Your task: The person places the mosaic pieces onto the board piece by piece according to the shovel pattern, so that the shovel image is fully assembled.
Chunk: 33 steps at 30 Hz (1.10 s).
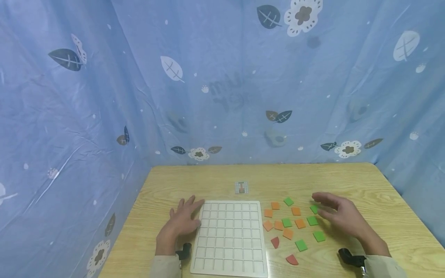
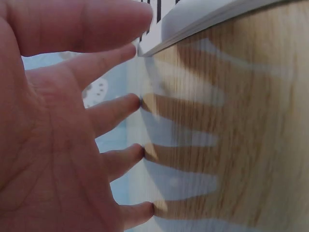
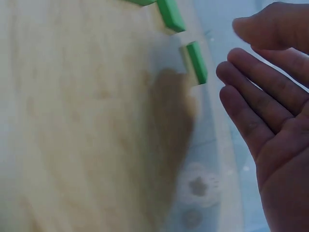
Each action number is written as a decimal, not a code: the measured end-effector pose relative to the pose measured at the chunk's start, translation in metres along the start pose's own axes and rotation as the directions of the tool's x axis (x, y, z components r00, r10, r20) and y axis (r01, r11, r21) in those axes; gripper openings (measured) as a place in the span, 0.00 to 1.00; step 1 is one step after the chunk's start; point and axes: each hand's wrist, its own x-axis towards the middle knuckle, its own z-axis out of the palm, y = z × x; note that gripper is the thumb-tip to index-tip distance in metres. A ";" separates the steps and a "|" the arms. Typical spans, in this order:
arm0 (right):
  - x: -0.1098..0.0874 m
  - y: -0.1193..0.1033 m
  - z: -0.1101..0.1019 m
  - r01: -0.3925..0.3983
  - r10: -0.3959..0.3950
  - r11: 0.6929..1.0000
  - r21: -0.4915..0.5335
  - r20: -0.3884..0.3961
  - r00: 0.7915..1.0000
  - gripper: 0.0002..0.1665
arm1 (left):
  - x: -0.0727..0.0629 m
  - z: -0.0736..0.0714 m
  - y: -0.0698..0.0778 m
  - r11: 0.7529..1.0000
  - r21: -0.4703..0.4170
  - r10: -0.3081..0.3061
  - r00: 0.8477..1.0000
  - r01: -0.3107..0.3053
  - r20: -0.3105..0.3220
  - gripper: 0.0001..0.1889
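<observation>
A white grid board (image 1: 229, 237) lies flat on the wooden table. My left hand (image 1: 182, 224) rests at its left edge, fingers spread; in the left wrist view the fingertips (image 2: 133, 153) touch the tabletop and the thumb is by the board's edge (image 2: 193, 26). My right hand (image 1: 342, 216) hovers above the table, right of the loose tiles, holding nothing. Close to its fingers lies a green square tile (image 1: 314, 209), with another green tile (image 1: 312, 221) below. In the right wrist view, a green tile (image 3: 196, 63) lies beyond the fingertips.
Several orange square tiles (image 1: 287, 233) and green ones (image 1: 301, 245) are scattered right of the board, with two red quarter-round pieces (image 1: 292, 260). A small card with a printed grid (image 1: 241, 187) lies behind the board. A blue patterned curtain (image 1: 222, 116) hangs around the table (image 1: 194, 179).
</observation>
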 end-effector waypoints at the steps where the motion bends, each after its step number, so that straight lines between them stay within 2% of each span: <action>1: 0.001 0.002 0.001 0.005 -0.005 1.000 0.027 0.005 1.000 0.31 | 0.001 0.001 -0.001 1.000 0.005 -0.002 1.000 0.002 0.003 0.43; 4: 0.002 0.009 0.004 0.036 -0.038 0.994 0.107 0.021 0.999 0.32 | 0.001 0.002 -0.003 1.000 0.020 -0.003 1.000 0.003 0.014 0.45; 6: 0.004 0.011 0.006 0.053 -0.055 0.992 0.118 0.016 0.998 0.32 | 0.001 0.002 -0.003 1.000 0.026 -0.001 1.000 0.001 0.015 0.45; 13: 0.005 0.012 0.008 0.040 -0.041 0.999 -0.017 -0.004 0.999 0.29 | 0.000 0.000 -0.002 1.000 0.024 -0.006 1.000 0.006 0.017 0.45; 20: 0.002 0.010 0.009 0.026 -0.033 0.988 -0.150 -0.042 0.999 0.26 | 0.001 0.000 -0.004 1.000 0.012 -0.018 0.999 0.017 0.034 0.47; 25: 0.003 0.013 0.010 0.047 -0.060 0.983 -0.176 -0.070 0.996 0.25 | 0.001 0.000 -0.006 1.000 0.006 -0.004 1.000 0.004 0.031 0.47; 33: 0.005 0.015 0.010 0.030 -0.044 0.986 -0.167 -0.085 0.995 0.25 | 0.000 -0.002 -0.005 1.000 -0.015 0.007 0.999 -0.007 0.034 0.48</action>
